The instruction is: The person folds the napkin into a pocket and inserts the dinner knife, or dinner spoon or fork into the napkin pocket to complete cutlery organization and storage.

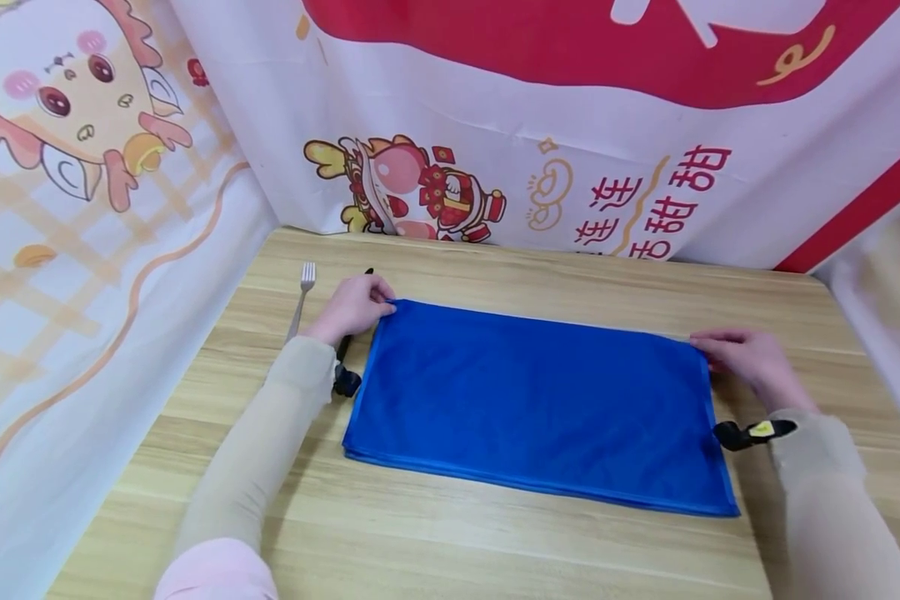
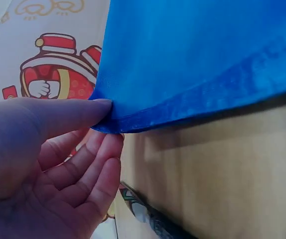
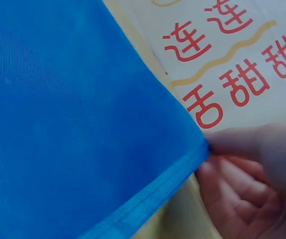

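A blue cloth (image 1: pixel 540 400), folded into a rectangle with layered edges at the front, lies on the wooden table. My left hand (image 1: pixel 352 307) pinches its far left corner; in the left wrist view the thumb (image 2: pixel 78 112) presses on top, with fingers beneath. At the far right corner my right hand (image 1: pixel 746 362) pinches the cloth between thumb and fingers, as the right wrist view shows with the blue hem (image 3: pixel 153 199) running from the grip. Both held corners look slightly raised off the table.
A silver fork (image 1: pixel 304 287) lies left of my left hand. Partly hidden under that hand is a dark, slim object (image 1: pixel 344 346). Printed white curtains (image 1: pixel 450 108) hang behind and to the left of the wooden table (image 1: pixel 495 550).
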The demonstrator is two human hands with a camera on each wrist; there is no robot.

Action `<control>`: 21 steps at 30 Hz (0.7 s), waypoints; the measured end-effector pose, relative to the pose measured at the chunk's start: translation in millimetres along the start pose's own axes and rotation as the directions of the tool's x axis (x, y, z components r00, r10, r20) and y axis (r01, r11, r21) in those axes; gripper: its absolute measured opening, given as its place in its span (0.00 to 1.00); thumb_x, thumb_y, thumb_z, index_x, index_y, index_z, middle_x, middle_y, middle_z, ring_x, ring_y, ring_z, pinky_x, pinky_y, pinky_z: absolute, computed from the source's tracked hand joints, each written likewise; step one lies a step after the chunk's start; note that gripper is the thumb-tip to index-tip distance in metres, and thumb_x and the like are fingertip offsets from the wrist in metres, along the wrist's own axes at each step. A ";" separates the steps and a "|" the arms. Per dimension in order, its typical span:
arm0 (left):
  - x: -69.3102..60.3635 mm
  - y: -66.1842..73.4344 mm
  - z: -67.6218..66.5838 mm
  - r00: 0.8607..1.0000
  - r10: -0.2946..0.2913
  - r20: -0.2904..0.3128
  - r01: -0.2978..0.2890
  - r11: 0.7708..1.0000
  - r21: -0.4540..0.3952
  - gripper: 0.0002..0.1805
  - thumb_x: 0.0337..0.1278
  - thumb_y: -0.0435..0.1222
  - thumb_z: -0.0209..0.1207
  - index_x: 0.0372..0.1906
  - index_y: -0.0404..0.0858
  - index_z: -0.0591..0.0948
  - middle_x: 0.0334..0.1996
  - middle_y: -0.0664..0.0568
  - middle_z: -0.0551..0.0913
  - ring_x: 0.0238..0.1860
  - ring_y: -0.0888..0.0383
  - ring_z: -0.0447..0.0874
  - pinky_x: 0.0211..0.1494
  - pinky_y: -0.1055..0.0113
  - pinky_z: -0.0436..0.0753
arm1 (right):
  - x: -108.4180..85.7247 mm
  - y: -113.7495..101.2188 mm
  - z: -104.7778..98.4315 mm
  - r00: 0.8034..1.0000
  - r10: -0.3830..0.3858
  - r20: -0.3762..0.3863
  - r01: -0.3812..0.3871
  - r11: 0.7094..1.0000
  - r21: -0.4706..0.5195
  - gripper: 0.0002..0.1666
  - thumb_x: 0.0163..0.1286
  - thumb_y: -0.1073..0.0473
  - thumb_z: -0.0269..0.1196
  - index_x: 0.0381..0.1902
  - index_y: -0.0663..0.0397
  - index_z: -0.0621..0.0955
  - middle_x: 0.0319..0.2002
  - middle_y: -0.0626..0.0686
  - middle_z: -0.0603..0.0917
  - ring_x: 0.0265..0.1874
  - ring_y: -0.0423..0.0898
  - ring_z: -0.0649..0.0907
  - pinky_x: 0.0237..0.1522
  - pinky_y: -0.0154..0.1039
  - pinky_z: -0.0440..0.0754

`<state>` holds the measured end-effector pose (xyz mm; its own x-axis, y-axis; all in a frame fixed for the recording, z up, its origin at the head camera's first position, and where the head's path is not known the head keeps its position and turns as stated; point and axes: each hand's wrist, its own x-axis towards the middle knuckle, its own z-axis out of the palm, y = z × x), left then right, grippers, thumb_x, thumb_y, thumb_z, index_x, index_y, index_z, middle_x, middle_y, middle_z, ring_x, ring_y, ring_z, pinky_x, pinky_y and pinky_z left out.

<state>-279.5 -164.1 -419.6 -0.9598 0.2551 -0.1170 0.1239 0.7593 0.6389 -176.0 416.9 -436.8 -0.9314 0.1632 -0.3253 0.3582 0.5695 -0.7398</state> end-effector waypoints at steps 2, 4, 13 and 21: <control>1.3 1.1 -1.1 1.000 0.007 -0.020 -0.008 0.999 -0.032 0.07 0.67 0.32 0.65 0.44 0.33 0.83 0.39 0.43 0.82 0.42 0.47 0.79 0.49 0.55 0.77 | 3.3 -3.1 0.0 0.999 -0.013 -0.044 0.016 0.997 0.078 0.38 0.71 0.36 0.63 0.66 0.58 0.77 0.45 0.43 0.85 0.40 0.40 0.83 0.41 0.31 0.82; 4.1 2.1 -2.1 0.998 0.009 -0.060 -0.013 0.998 -0.061 0.07 0.67 0.32 0.65 0.44 0.33 0.83 0.39 0.43 0.82 0.41 0.47 0.80 0.48 0.55 0.78 | 8.2 -8.3 -0.2 0.990 -0.042 -0.135 0.067 0.980 0.189 0.33 0.70 0.42 0.67 0.63 0.59 0.79 0.40 0.37 0.85 0.37 0.36 0.85 0.39 0.28 0.83; 18.0 2.2 2.0 0.991 0.004 -0.134 -0.019 0.994 -0.107 0.15 0.68 0.34 0.65 0.55 0.33 0.82 0.46 0.40 0.84 0.47 0.46 0.83 0.53 0.53 0.81 | 23.9 -24.0 -0.7 0.976 -0.070 -0.208 0.122 0.960 0.251 0.35 0.71 0.43 0.66 0.67 0.59 0.77 0.36 0.30 0.83 0.36 0.31 0.86 0.41 0.27 0.82; -0.2 -1.8 2.9 0.996 -0.056 -0.072 0.046 0.990 -0.134 0.33 0.65 0.34 0.67 0.71 0.32 0.70 0.53 0.38 0.82 0.54 0.43 0.81 0.59 0.49 0.79 | 12.0 -9.8 -7.9 0.994 -0.100 -0.046 0.105 0.985 0.140 0.44 0.73 0.37 0.61 0.73 0.62 0.68 0.42 0.34 0.83 0.41 0.35 0.85 0.43 0.30 0.83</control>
<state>-278.8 -163.8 -422.9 -0.9810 0.1679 -0.0974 0.0446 0.6835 0.7286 -191.2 419.6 -428.8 -0.9645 0.1422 -0.2224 0.2635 0.4654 -0.8450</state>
